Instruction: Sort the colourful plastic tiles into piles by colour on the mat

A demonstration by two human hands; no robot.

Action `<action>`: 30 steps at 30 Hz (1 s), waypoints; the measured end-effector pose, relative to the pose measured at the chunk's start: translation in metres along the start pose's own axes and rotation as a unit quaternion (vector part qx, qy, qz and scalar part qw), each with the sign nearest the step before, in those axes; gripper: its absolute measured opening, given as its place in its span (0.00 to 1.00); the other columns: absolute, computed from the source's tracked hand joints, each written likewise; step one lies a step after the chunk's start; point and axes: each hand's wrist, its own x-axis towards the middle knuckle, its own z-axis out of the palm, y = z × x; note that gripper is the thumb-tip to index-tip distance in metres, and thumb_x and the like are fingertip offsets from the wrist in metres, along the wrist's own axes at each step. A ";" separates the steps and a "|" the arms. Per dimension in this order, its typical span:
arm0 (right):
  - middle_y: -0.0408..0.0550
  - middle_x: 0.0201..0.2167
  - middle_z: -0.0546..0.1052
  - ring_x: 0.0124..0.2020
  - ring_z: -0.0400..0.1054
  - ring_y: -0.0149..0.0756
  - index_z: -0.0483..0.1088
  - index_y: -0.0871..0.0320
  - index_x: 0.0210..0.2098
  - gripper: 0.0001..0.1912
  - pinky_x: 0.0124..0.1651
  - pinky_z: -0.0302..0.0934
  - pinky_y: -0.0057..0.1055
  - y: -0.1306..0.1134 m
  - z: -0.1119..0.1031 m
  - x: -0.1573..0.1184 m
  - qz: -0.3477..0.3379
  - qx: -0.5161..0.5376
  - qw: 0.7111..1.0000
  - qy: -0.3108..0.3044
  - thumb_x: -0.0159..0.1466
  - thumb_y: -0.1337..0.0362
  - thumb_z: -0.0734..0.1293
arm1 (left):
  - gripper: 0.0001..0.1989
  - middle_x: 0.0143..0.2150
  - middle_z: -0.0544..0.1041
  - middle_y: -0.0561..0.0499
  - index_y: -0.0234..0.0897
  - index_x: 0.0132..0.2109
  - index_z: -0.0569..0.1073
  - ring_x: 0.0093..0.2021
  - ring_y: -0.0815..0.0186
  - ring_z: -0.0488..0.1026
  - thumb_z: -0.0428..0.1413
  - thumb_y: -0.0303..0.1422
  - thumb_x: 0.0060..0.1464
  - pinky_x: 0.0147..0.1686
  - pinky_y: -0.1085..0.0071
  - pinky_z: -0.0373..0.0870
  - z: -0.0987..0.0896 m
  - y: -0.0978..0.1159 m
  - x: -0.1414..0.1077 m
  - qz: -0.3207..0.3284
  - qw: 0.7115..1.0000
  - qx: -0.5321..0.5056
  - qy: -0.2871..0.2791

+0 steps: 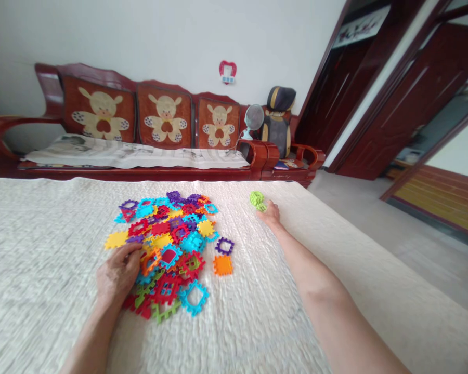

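Note:
A wide pile of flat, notched plastic pieces (160, 228) in red, blue, yellow, purple, orange and green lies on the pale quilted cover. My left hand (119, 267) rests at the pile's left side, fingers bent together near a yellow and an orange piece; what they hold, if anything, is hidden. Off to the right, my right hand (271, 214) reaches out with its fingertips on a light green piece, beside a small group of light green pieces (256, 198). A purple frame piece (224, 246) and an orange square piece (222, 265) lie just right of the pile.
The quilted cover (253, 311) spreads over the surface under both arms. Beyond its far edge stand a wooden sofa (113, 174) with bear cushions, a small white fan (254, 118) and a chair (276, 135). Dark red doors (405, 104) are at the right.

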 end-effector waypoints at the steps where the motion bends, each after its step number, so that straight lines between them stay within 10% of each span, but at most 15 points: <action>1: 0.59 0.56 0.71 0.57 0.68 0.49 0.60 0.62 0.65 0.38 0.55 0.61 0.35 0.000 0.003 -0.001 -0.001 0.000 1.000 0.004 0.59 0.55 0.69 | 0.16 0.45 0.81 0.49 0.42 0.39 0.81 0.41 0.59 0.77 0.50 0.41 0.53 0.48 0.62 0.72 0.000 -0.001 0.000 0.003 1.000 0.000 0.002; 30: 0.61 0.56 0.70 0.58 0.65 0.51 0.61 0.62 0.63 0.35 0.60 0.56 0.41 0.003 0.016 -0.006 0.013 -0.014 0.999 0.038 0.60 0.54 0.67 | 0.16 0.45 0.81 0.50 0.41 0.39 0.80 0.40 0.61 0.76 0.50 0.41 0.51 0.46 0.65 0.69 -0.003 0.006 -0.002 0.001 1.000 0.006 -0.008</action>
